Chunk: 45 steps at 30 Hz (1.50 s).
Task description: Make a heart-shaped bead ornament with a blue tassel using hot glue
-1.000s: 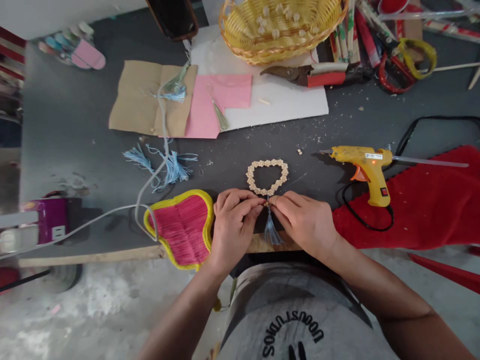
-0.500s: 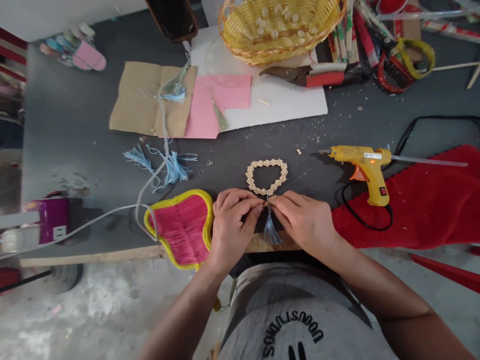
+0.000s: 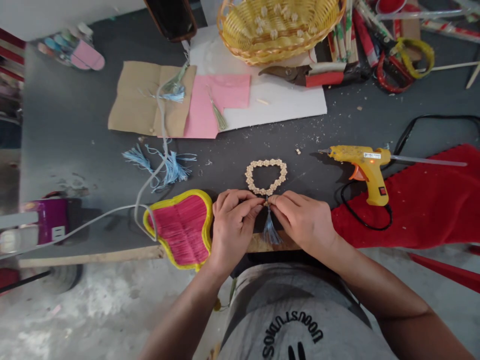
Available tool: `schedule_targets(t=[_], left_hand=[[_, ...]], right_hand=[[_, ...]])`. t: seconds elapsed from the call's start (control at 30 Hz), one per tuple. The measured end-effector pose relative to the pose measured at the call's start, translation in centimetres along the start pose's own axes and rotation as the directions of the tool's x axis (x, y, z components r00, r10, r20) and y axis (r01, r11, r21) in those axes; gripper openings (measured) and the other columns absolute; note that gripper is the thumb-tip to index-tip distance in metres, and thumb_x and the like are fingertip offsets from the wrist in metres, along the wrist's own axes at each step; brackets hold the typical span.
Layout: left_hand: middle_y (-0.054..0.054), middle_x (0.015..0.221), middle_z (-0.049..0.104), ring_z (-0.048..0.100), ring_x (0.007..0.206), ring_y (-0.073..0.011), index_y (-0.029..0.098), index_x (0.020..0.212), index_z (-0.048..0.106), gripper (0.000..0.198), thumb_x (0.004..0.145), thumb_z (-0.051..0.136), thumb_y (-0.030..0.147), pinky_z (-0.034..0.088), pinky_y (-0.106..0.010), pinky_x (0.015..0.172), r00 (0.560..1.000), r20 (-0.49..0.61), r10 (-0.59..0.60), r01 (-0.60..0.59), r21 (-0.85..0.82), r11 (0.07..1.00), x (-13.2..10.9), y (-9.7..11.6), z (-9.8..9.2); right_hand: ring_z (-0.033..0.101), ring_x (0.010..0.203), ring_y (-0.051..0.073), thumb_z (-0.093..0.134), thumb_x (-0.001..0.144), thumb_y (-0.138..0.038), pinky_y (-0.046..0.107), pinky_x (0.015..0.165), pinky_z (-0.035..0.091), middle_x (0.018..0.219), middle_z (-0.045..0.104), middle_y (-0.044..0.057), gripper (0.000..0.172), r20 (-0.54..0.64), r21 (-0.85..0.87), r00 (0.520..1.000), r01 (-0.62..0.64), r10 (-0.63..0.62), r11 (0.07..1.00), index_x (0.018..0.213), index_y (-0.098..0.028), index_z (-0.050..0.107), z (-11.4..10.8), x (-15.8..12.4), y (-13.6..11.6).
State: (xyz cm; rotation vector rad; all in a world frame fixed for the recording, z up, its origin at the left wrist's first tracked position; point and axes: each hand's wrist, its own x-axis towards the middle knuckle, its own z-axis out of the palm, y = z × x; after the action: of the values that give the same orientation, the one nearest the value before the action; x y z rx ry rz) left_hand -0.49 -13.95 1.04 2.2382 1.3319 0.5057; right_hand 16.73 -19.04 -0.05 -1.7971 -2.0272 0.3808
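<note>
A ring of small pale beads or flower-like pieces (image 3: 282, 172) lies on the dark table, just beyond my fingertips. From its near side hangs a blue-grey tassel (image 3: 270, 231), its threads spread toward the table edge. My left hand (image 3: 233, 222) pinches at the top of the tassel from the left, thumb and index finger together. Opposite it, my right hand (image 3: 302, 220) pinches the same spot from the right. A small pale bit shows between the fingertips, partly hidden. Left of my left hand rests a pink panel with a yellow rim (image 3: 183, 225).
A yellow glue gun (image 3: 369, 160) with a lit orange light lies right on red cloth (image 3: 423, 210). Pliers (image 3: 322, 75), scissors (image 3: 403, 65) and a yellow basket (image 3: 240, 45) are at the back. Blue tassels (image 3: 172, 167) and a grey cable (image 3: 140, 200) lie left.
Almost nothing differs. Both hands keep their pinch at the tassel's top, and the whole view has shifted very slightly.
</note>
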Motion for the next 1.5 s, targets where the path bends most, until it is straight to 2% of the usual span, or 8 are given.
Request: schedule_targets(t=[0.23, 0.47, 0.6, 0.83, 0.93, 1.07, 1.3, 1.5], left_hand=[[-0.004, 0.099, 0.065, 0.055, 0.102, -0.0209, 0.022, 0.103, 0.072, 0.018, 0.093, 0.058, 0.018, 0.046, -0.041, 0.095, 0.999, -0.017, 0.028, -0.028, 0.006, 1.000, -0.7, -0.5, -0.3], [-0.006, 0.104, 0.064, 0.057, 0.103, -0.0201, 0.022, 0.107, 0.068, 0.021, 0.095, 0.052, 0.015, 0.047, -0.037, 0.093, 1.000, 0.011, 0.006, -0.006, 0.027, 1.000, -2.0, -0.4, -2.2], [-0.006, 0.105, 0.062, 0.059, 0.102, -0.0180, 0.020, 0.103, 0.068, 0.019, 0.095, 0.051, 0.015, 0.049, -0.032, 0.091, 1.000, 0.024, -0.008, 0.008, -0.006, 1.000, -3.0, -0.6, -2.8], [-0.007, 0.106, 0.060, 0.059, 0.103, -0.0163, 0.018, 0.097, 0.062, 0.015, 0.095, 0.048, 0.013, 0.048, -0.030, 0.093, 0.998, 0.055, 0.012, -0.007, -0.072, 0.997, -4.3, -0.3, -3.3], [-0.007, 0.102, 0.060, 0.060, 0.099, -0.0153, 0.018, 0.093, 0.058, 0.016, 0.096, 0.044, 0.012, 0.049, -0.029, 0.090, 0.997, 0.077, 0.030, -0.024, -0.078, 0.997, -4.8, 0.0, -3.6], [-0.006, 0.096, 0.062, 0.061, 0.093, -0.0145, 0.019, 0.092, 0.058, 0.016, 0.096, 0.044, 0.012, 0.051, -0.027, 0.086, 0.995, 0.081, 0.062, -0.059, -0.048, 0.997, -5.5, 0.0, -3.9], [-0.003, 0.090, 0.067, 0.065, 0.085, -0.0130, 0.021, 0.091, 0.063, 0.014, 0.092, 0.053, 0.012, 0.053, -0.023, 0.080, 0.989, 0.006, 0.148, -0.147, -0.040, 0.988, -7.0, -0.4, -4.4], [-0.002, 0.084, 0.063, 0.062, 0.075, -0.0134, 0.022, 0.082, 0.055, 0.014, 0.091, 0.049, 0.015, 0.051, -0.023, 0.069, 0.989, 0.058, 0.139, -0.134, -0.088, 0.987, -7.0, -0.6, -6.1]], right_hand=[[0.063, 0.074, 0.012, 0.047, 0.101, -0.028, 0.028, 0.057, 0.032, 0.087, 0.072, -0.002, 0.022, 0.010, 0.006, 1.000, 0.002, -0.002, 1.000, 0.102, -0.023, 0.068, -0.2, 0.1, -0.1], [0.064, 0.076, 0.013, 0.047, 0.100, -0.029, 0.028, 0.058, 0.035, 0.088, 0.071, 0.000, 0.022, 0.034, 0.012, 0.999, -0.009, 0.008, 1.000, 0.102, -0.022, 0.068, -0.2, -0.1, -0.3], [0.064, 0.077, 0.014, 0.049, 0.099, -0.028, 0.027, 0.060, 0.037, 0.089, 0.071, 0.001, 0.021, 0.026, -0.009, 1.000, -0.009, 0.009, 1.000, 0.102, -0.022, 0.068, -0.1, -0.3, -0.3], [0.065, 0.086, 0.017, 0.048, 0.099, -0.026, 0.028, 0.074, 0.048, 0.094, 0.071, 0.005, 0.022, 0.055, 0.087, 0.998, 0.029, -0.033, 0.996, 0.104, -0.018, 0.068, -0.8, -0.7, -0.3], [0.065, 0.090, 0.018, 0.047, 0.099, -0.023, 0.030, 0.079, 0.051, 0.095, 0.071, 0.007, 0.023, 0.038, 0.136, 0.998, 0.041, -0.046, 0.990, 0.106, -0.016, 0.067, -1.2, -1.3, -0.2], [0.066, 0.089, 0.018, 0.047, 0.098, -0.019, 0.032, 0.079, 0.054, 0.094, 0.071, 0.008, 0.021, 0.014, 0.160, 1.000, 0.020, -0.022, 0.987, 0.105, -0.015, 0.067, -1.6, -2.4, 0.0], [0.068, 0.089, 0.018, 0.048, 0.097, -0.020, 0.034, 0.080, 0.058, 0.096, 0.071, 0.008, 0.021, -0.038, 0.236, 0.999, -0.023, 0.033, 0.971, 0.102, -0.018, 0.068, -3.1, -4.2, 0.7], [0.069, 0.087, 0.017, 0.049, 0.097, -0.021, 0.032, 0.079, 0.059, 0.093, 0.071, 0.007, 0.020, -0.116, 0.229, 0.991, -0.045, 0.073, 0.972, 0.100, -0.019, 0.069, -5.2, -4.6, 2.2]])
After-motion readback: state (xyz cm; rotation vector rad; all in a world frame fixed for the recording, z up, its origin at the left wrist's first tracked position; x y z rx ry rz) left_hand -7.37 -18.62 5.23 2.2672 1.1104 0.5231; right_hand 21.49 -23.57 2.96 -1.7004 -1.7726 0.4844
